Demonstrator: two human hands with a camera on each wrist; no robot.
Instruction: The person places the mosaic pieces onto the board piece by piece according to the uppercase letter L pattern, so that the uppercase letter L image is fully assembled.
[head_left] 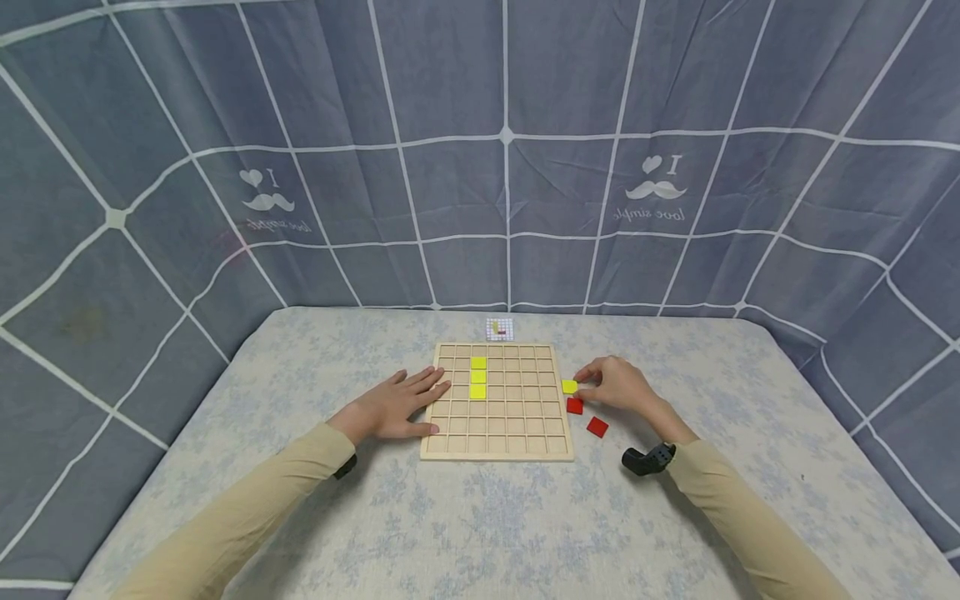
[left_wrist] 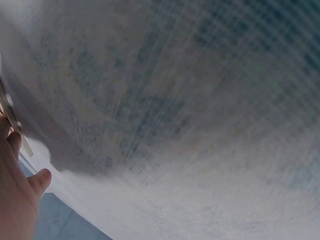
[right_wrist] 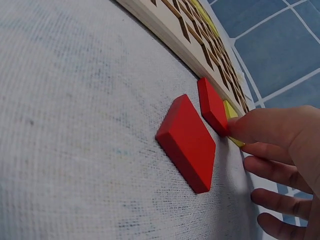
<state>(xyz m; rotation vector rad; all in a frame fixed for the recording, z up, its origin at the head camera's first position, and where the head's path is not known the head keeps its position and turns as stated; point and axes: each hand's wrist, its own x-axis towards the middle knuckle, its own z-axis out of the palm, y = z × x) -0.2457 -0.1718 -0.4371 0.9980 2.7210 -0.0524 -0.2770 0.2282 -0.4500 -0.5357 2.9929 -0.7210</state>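
Observation:
A wooden grid board [head_left: 525,417] lies on the table, with yellow square tiles [head_left: 478,376] in a column in its third column of cells. My left hand [head_left: 393,406] rests with spread, straight fingers on the board's left edge; the left wrist view shows only part of that hand [left_wrist: 20,185] at its lower left. Beside the board's right edge, my right hand [head_left: 618,386] pinches a loose yellow tile [head_left: 569,387] between thumb and forefinger. Two red tiles lie nearby: one red tile [right_wrist: 212,106] close to the board, the other red tile [right_wrist: 187,142] farther out.
Behind the board lies a small printed grid card [head_left: 499,329] with coloured squares. A pale floral cloth [head_left: 480,525] covers the table. Dark checked curtains [head_left: 562,192] hang behind and on both sides. A black wrist device [head_left: 649,459] sits at the right cuff.

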